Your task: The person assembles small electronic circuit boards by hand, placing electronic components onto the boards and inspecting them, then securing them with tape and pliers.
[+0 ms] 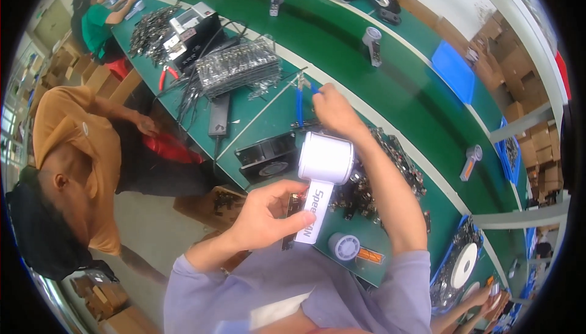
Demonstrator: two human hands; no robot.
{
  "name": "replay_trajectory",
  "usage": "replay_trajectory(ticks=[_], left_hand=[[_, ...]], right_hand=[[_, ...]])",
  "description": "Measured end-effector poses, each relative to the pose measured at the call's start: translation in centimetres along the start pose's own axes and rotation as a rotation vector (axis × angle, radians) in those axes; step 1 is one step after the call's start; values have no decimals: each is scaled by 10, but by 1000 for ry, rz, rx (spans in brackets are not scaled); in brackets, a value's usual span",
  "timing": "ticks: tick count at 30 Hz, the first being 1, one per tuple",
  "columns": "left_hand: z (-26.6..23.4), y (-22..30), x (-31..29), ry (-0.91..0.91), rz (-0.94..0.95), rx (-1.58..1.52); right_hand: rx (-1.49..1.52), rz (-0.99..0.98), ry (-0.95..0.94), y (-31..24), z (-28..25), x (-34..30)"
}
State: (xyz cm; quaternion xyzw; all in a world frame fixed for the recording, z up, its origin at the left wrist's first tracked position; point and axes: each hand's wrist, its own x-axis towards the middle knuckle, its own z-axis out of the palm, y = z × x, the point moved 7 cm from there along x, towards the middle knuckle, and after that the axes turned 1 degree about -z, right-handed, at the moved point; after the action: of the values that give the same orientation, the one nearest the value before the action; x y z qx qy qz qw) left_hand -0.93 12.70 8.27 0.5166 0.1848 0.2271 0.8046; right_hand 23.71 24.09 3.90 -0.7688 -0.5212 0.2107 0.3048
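Fan (325,160): I have it raised over the table (249,107) edge, white head uppermost, handle slanting down toward the wearer. My left grip (268,212) is closed round the handle, thumb across the front. A dark strip (293,209) shows along the handle's left side.

My right grip (332,111) is beyond the fan, fingers bent at one blue handle of the pliers (300,107); whether they are closed on it or only touching, I cannot tell.

Near the raised fan I note a black blower (266,156) to its left and a heap of small metal parts (394,166) to its right, partly behind the right forearm. A second fan (345,247) lies below, its handle showing orange.

Further left: a power brick (218,115), a stack of parts in clear plastic (238,68), and red pliers (165,78).

Beyond the table runs a green belt (323,26) carrying three more fans (372,46), well apart.

A co-worker in orange (82,132) sits at left.
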Motion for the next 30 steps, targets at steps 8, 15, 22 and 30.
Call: replay_trajectory(ticks=[8, 15, 22, 30], left_hand=[[35, -28, 6, -59, 0, -27], [45, -51, 6, -17, -59, 57], [46, -65, 1, 53, -114, 181], [52, -104, -26, 25, -185, 168]], right_hand=[[1055, 3, 211, 56, -148, -199], [484, 188, 345, 79, -137, -353], [-85, -73, 223, 54, -64, -393], [-354, 85, 245, 96, -100, -433]])
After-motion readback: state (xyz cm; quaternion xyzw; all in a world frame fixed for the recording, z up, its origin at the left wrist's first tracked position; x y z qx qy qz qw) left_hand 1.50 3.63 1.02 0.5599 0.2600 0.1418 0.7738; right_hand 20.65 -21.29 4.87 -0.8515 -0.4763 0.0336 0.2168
